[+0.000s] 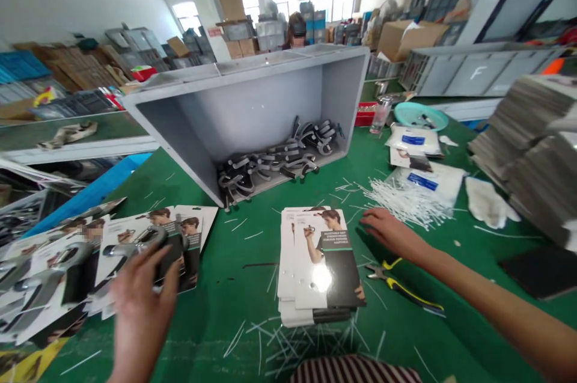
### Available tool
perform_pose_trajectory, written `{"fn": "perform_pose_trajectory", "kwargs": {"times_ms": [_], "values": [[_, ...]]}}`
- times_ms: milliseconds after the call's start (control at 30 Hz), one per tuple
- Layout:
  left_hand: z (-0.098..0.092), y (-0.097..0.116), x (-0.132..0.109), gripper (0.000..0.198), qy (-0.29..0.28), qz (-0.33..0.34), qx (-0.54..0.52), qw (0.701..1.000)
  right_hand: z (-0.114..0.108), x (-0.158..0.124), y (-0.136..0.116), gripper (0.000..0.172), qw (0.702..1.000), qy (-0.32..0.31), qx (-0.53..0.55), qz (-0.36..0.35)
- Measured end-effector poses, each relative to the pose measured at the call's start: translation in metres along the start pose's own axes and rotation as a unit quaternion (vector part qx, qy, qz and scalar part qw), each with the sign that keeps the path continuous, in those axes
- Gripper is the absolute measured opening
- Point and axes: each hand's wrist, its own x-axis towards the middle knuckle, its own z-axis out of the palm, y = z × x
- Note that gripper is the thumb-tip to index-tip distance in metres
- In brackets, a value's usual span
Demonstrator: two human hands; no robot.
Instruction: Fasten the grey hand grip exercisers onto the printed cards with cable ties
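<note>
My left hand [143, 296], slightly blurred, is over the front of a row of carded hand grip strengtheners [153, 237]. Its fingers are spread and hold nothing that I can see; I cannot tell whether they touch the nearest card. Between my arms lies a stack of printed backing cards [322, 257]. To the right of that stack, my right hand [385, 228] reaches low over the table with its fingers stretched out. It is beside a loose pile of white cable ties [410, 199]. Yellow-and-black cutting pliers [406, 290] lie below my right forearm.
A grey crate [252, 91] on its side holds several loose hand grips [279, 160]. Cut tie pieces litter the green table [216, 323]. At right are plastic bags [415, 139], a white glove [489, 201], a turquoise bowl [421, 113] and stacked grey sheets [523, 142]. A person [296, 28] is behind the crate.
</note>
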Motion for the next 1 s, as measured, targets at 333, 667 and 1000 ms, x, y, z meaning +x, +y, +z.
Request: {"fn": "perform_pose_trajectory", "kwargs": {"times_ms": [333,667,1000], "values": [[0.114,0.144,-0.056,0.078,-0.237,-0.106,-0.273,0.926,0.008,0.054,0.036,0.010,0.993,-0.044,0.094,0.059],[0.107,0.123,-0.021,0.039,-0.264,-0.297,-0.370,0.840,-0.018,0.005,-0.009,0.034,0.923,0.014,0.360,0.133],[0.090,0.106,-0.030,0.036,-0.245,-0.337,-0.360,0.834,-0.020,0.026,-0.079,0.029,0.807,-0.019,0.577,0.120]]}}
